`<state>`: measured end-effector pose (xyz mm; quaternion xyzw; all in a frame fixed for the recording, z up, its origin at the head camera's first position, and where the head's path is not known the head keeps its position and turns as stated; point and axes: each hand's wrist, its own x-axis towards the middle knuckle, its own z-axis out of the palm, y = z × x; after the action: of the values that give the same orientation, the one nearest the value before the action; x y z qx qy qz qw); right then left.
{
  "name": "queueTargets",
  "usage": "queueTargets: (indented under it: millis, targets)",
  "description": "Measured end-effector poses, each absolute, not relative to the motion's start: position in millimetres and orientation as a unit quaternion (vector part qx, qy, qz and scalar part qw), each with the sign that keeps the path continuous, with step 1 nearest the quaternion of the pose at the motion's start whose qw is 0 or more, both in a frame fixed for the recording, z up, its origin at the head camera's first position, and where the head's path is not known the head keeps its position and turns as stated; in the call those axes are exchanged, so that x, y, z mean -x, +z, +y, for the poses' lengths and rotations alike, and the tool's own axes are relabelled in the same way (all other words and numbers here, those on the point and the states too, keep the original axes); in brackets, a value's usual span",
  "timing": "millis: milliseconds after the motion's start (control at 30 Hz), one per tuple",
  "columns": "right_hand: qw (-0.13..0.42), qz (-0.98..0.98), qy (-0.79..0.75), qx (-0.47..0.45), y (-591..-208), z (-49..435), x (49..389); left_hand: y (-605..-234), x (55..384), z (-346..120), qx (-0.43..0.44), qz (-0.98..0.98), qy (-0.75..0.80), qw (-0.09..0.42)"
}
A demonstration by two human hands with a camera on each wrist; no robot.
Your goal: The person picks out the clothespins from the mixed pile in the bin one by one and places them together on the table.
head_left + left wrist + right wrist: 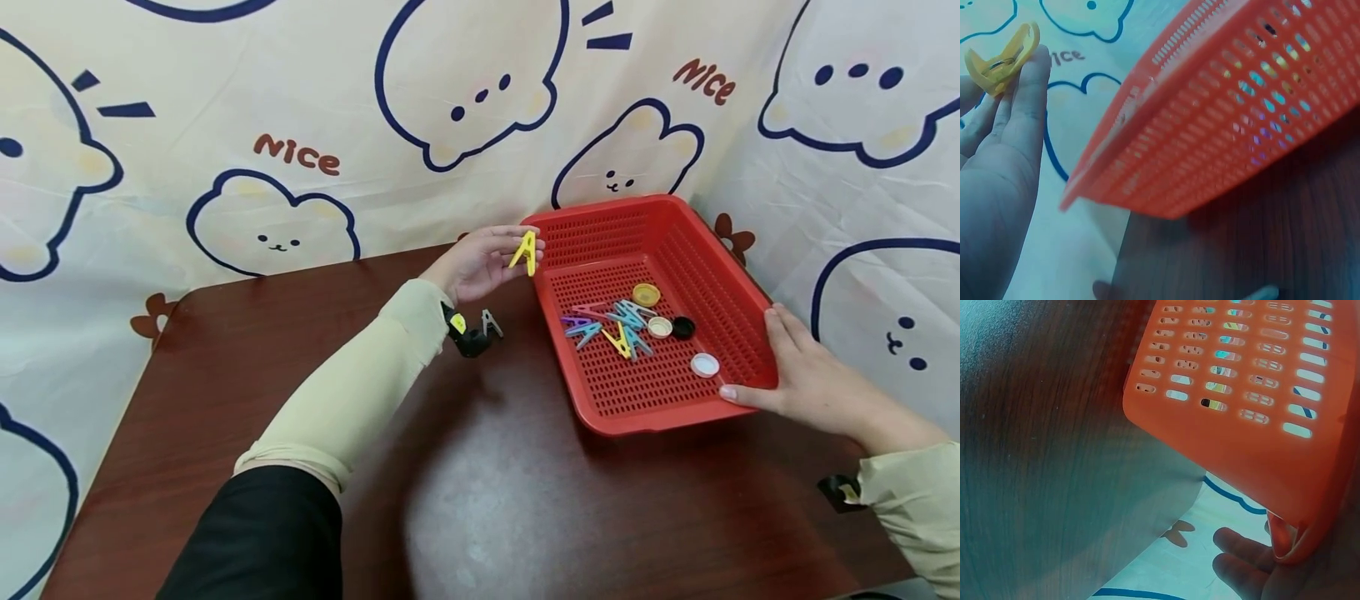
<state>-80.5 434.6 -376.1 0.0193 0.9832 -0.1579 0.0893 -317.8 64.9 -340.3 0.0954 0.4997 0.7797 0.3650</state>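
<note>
The left hand (483,262) is pinching a yellow clip (531,250) at its fingertips, thumb on one side and fingers on the other. The clip is pointing its two legs downward in the head view, just beside the far left corner of a red basket (652,417). The right hand (821,385) is gripping that basket at its near right corner, the thumb lying over the near rim and the fingers reaching along the right side.

Inside the basket, a loose cluster of clips is lying toward the left: a purple clip (576,321), a pink clip (591,311), several blue clips (626,315) and another yellow clip (620,342), some of them overlapping. To their right, four caps are resting apart from the heap: a yellow cap (646,295) farthest back, a cream cap (660,327) and a black cap (682,328) sitting side by side, and a white cap (705,365) nearest the right hand.

Outside the basket, a grey clip (491,322) is resting on the dark brown table (465,517), near the left wrist. Behind everything, a pale cloth (450,200) is hanging, showing cartoon animals in blue outline.
</note>
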Motion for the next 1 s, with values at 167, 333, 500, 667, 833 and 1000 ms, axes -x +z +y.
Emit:
queueTargets:
  millis: [167, 333, 500, 667, 833, 1000]
  targets:
    - [0.094, 0.983, -0.159, -0.022, -376, 436, 80, -348, 320, 47, -0.082, 0.492, 0.794, 0.348]
    - [0.093, 0.984, -0.154, -0.007, -377, 436, 82, -364, 321, 26, -0.051, 0.489, 0.806, 0.330]
    - [0.105, 0.981, -0.162, -0.017, -374, 434, 82, -380, 317, 10, -0.035, 0.495, 0.806, 0.322]
    - [0.108, 0.980, -0.165, -0.038, -371, 430, 82, -390, 315, -3, -0.022, 0.514, 0.800, 0.308]
    - [0.103, 0.980, -0.168, -0.040, -370, 429, 81, -399, 316, -16, -0.010, 0.546, 0.781, 0.303]
    - [0.101, 0.980, -0.168, -0.035, -373, 429, 80, -410, 316, -24, 0.012, 0.566, 0.762, 0.314]
